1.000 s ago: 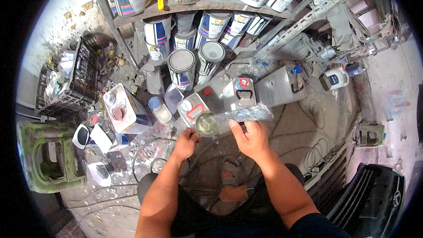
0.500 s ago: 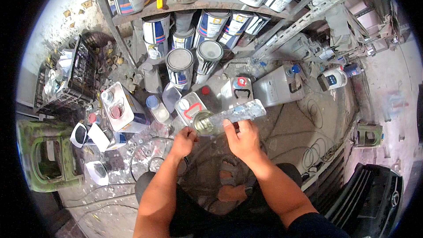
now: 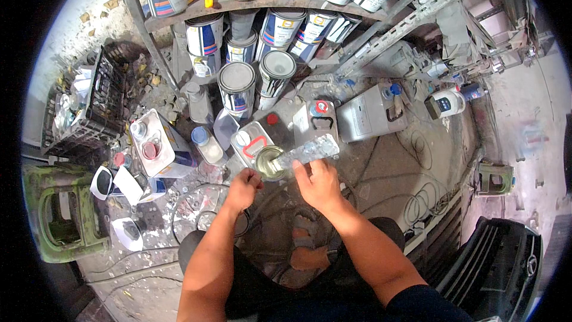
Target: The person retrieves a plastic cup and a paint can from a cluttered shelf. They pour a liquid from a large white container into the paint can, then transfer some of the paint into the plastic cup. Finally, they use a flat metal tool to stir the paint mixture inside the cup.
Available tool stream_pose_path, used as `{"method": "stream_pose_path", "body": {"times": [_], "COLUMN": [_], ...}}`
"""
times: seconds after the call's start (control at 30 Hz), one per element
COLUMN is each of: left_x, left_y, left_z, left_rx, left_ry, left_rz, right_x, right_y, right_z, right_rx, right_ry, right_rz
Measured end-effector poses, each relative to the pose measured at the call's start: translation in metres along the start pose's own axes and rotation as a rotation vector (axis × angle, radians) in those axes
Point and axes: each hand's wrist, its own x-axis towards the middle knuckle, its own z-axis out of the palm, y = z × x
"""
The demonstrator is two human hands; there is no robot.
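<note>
My right hand (image 3: 320, 186) grips a flat, paint-smeared grey strip (image 3: 314, 148) along its near edge. The strip's left end reaches over or into the mouth of a small open metal tin (image 3: 269, 164) with a shiny inside; how deep it goes I cannot tell. My left hand (image 3: 243, 191) is closed with curled fingers just to the lower left of the tin. Whether it pinches the tin or something small is hidden. Directly behind the tin is a rectangular can with a red handle (image 3: 255, 144). A white-bodied can with a black handle (image 3: 323, 123) stands beyond the strip.
Paint cans (image 3: 237, 89) stand in front of a loaded metal shelf (image 3: 268, 3). At left are a blue-capped bottle (image 3: 210, 148), a rectangular can (image 3: 173, 158), a black crate (image 3: 110, 101) and a green stool (image 3: 44, 226). Right are a large grey jug (image 3: 369, 120), coiled hose (image 3: 422, 206) and a black grille (image 3: 491, 268).
The strip has shifted left, its end now at the tin's mouth. My right hand has moved slightly left with it. The whole view has shifted a little; my left hand stays closed beside the tin.
</note>
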Motion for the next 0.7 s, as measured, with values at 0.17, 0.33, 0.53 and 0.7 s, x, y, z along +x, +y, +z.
{"method": "stream_pose_path", "body": {"times": [0.17,0.33,0.53,0.7], "left_x": [-0.002,-0.004,0.003,0.003], "left_y": [0.000,0.005,-0.006,-0.007], "left_z": [-0.001,-0.001,-0.001,-0.001], "left_rx": [-0.002,0.059,0.029,0.052], "left_ry": [0.016,0.029,0.004,-0.001], "left_rz": [-0.002,-0.013,-0.003,0.000], "right_x": [0.004,0.014,0.003,-0.002], "right_y": [-0.023,-0.018,0.012,0.001], "right_z": [-0.016,-0.028,-0.008,0.000], "right_rx": [0.124,0.090,-0.013,0.026], "right_ry": [0.023,-0.003,-0.040,-0.019], "right_rz": [0.039,-0.071,-0.045,-0.021]}}
